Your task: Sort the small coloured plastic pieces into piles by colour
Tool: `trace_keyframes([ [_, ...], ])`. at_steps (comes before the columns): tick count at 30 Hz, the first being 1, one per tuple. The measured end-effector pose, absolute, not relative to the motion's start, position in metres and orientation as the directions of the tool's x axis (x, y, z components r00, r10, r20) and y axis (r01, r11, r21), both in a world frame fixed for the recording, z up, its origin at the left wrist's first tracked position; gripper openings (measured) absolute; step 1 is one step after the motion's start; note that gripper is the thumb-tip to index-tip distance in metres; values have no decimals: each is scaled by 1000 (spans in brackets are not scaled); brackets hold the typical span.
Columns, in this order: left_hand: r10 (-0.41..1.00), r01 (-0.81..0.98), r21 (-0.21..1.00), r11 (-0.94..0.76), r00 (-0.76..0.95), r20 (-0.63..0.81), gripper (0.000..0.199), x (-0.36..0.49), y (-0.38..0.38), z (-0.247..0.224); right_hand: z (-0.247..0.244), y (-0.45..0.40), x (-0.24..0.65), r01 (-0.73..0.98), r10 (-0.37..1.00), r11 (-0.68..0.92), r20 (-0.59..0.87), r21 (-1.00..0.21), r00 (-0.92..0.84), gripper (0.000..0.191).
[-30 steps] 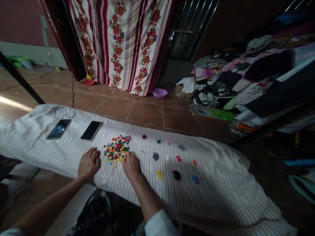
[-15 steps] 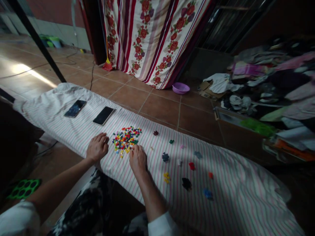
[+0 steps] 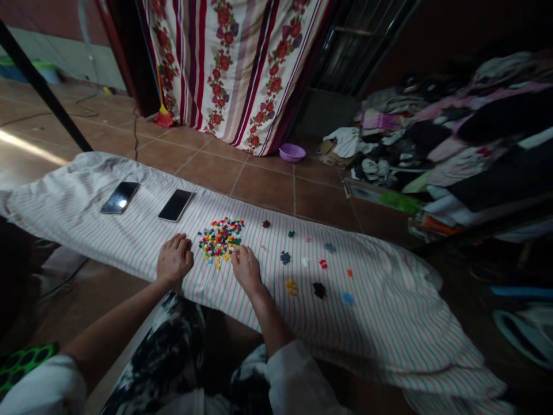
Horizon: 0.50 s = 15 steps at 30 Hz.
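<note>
A mixed pile of small bright plastic pieces lies on the striped cloth. Just left of the pile, my left hand rests palm down, its fingers lying loosely on the cloth. My right hand is at the pile's lower right edge with thumb and fingertips pinched together; whatever they hold is too small to make out. Right of it, pieces lie grouped by colour: yellow, black, dark blue-grey, red, light blue, orange and dark green.
Two phones, one nearer the pile and another farther left, lie on the cloth. Beyond the far edge are a floral curtain, a purple basin and a heap of clothes on the right.
The view has swung right, so the scene sits farther left. My left hand stays beside the pile; my right hand stays at its edge, fingertips still pinched.
</note>
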State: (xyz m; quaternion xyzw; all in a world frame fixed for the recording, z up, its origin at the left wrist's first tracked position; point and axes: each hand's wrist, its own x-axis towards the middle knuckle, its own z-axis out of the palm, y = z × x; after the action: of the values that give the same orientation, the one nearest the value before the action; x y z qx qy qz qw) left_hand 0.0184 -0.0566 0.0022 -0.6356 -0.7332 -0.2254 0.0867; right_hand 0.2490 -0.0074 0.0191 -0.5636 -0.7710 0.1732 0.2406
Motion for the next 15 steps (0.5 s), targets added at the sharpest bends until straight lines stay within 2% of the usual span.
trace_keyframes([
  [7,883,965,245,90,-191,429,28,20,-58,4,18,1,258,626,981,159,51,-764,-187,7],
  [15,902,971,222,88,-173,395,26,21,-57,12,13,-6,249,610,999,33,30,-792,-15,15],
])
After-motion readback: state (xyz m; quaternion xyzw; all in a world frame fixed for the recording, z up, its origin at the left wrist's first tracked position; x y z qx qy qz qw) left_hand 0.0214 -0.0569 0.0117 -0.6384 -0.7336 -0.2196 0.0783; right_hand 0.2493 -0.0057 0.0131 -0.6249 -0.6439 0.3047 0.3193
